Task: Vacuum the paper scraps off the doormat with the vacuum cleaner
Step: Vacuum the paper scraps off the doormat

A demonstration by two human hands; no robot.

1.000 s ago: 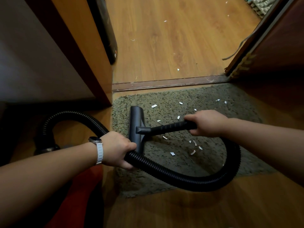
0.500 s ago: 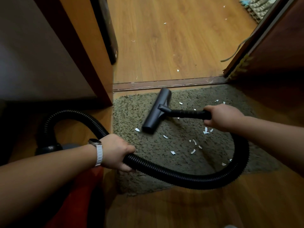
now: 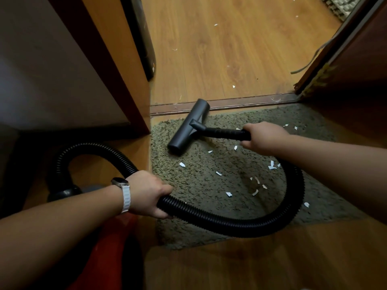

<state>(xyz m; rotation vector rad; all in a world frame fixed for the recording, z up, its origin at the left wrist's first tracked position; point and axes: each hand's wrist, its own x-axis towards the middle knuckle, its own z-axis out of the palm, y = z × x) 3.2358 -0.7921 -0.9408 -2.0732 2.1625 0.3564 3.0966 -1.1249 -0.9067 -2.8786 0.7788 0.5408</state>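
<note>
A shaggy grey-green doormat [image 3: 201, 185] lies before the doorway, strewn with several white paper scraps [image 3: 228, 194]. The dark vacuum nozzle [image 3: 188, 126] rests slanted on the mat's far left part, its far end over the door threshold. My right hand [image 3: 265, 138] grips the black wand handle [image 3: 224, 132] behind the nozzle. My left hand [image 3: 149, 196], with a white-strapped watch on its wrist, grips the ribbed black hose [image 3: 219, 221], which loops across the mat's near edge and up to the right. The red vacuum body [image 3: 113, 243] sits at lower left, mostly hidden by my left arm.
A brown threshold strip [image 3: 240, 102] crosses the doorway. Wooden door frames stand left [image 3: 117, 65] and right [image 3: 339, 65]. More scraps [image 3: 233, 86] lie on the wood floor beyond. A loose cord [image 3: 310, 61] hangs at the right frame. A second mat [image 3: 339, 5] lies far right.
The nozzle has moved away from me, from the mat's left middle to its far edge, and turned slantwise. My right hand moved forward and rightward with the handle. My left hand stayed on the hose.
</note>
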